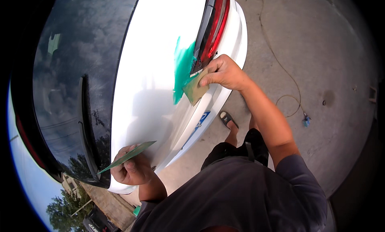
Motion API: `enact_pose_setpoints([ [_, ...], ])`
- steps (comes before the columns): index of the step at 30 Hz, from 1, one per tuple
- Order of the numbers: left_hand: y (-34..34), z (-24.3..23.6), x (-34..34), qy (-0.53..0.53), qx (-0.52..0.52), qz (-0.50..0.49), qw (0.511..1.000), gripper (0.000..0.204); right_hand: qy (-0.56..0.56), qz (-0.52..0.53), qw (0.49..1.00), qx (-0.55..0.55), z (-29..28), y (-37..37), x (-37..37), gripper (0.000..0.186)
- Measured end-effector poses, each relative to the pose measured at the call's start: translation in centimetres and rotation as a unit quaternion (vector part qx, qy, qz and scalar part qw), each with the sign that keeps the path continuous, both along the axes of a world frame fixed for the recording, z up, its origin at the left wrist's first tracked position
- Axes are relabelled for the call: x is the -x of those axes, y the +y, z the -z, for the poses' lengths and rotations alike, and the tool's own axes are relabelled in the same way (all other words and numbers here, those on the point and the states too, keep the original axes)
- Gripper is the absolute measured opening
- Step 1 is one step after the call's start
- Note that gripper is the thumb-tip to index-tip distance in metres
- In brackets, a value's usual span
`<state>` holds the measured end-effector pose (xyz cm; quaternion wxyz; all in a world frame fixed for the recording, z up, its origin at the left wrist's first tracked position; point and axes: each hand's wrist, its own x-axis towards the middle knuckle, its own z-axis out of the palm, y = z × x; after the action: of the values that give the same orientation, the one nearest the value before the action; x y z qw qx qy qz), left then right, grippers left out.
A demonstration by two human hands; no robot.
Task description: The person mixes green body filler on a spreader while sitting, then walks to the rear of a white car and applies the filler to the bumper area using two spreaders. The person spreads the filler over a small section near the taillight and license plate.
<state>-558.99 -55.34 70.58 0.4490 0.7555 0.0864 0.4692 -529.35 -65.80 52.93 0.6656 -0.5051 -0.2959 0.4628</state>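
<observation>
A patch of bright green putty (184, 67) is smeared on the white car's rear panel (154, 43), beside the red tail light (214, 31). My right hand (224, 73) pinches a flat tan putty spreader (195, 90) between thumb and fingers. The spreader's left edge meets the lower part of the putty, just under the light's tip. Nearer me, my left hand (130, 172) grips a thin, flat green plate (130, 156), seen nearly edge-on, over the panel's lower end. Part of that hand is hidden behind the plate.
Left of the panel are the dark rear window (76, 63) and its wiper (83, 119). A blue plate (195, 129) sits on the car's rear. On the concrete floor (337, 160), a thin hose (276, 57) runs to a blue fitting (306, 120). My sandalled foot (229, 120) is beside the bumper.
</observation>
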Motion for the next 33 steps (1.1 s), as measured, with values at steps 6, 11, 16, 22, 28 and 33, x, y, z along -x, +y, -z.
enact_pose_setpoints([
  [6, -0.5, 0.2, -0.3, 0.007, 0.000, -0.022, 1.000, 0.023, -0.006, 0.009, 1.000, 0.000, 0.1, 0.0, 0.5, 0.026],
  [11, -1.6, 0.6, -1.0, 0.020, 0.044, -0.049, 0.998, 0.024, 0.011, 0.009, 1.000, -0.007, 0.7, -0.1, 1.0, 0.024],
  [16, -3.8, 2.6, -1.1, 0.059, 0.107, -0.052, 0.991, 0.024, -0.009, -0.024, 1.000, 0.003, 0.6, -0.2, 0.6, 0.026],
  [22, -6.3, 6.7, 0.6, 0.159, 0.270, 0.021, 0.949, 0.020, -0.029, -0.064, 0.997, -0.012, 0.7, -0.5, 0.6, 0.028],
  [28, -7.9, 10.7, 1.5, 0.259, 0.404, 0.029, 0.877, 0.017, -0.134, -0.089, 0.985, 0.055, -3.4, -3.4, -1.6, 0.029],
  [33, -8.8, 14.9, 0.2, 0.206, 0.567, 0.042, 0.796, 0.016, -0.364, -0.081, 0.928, 0.024, -8.5, -4.5, -2.2, 0.025],
])
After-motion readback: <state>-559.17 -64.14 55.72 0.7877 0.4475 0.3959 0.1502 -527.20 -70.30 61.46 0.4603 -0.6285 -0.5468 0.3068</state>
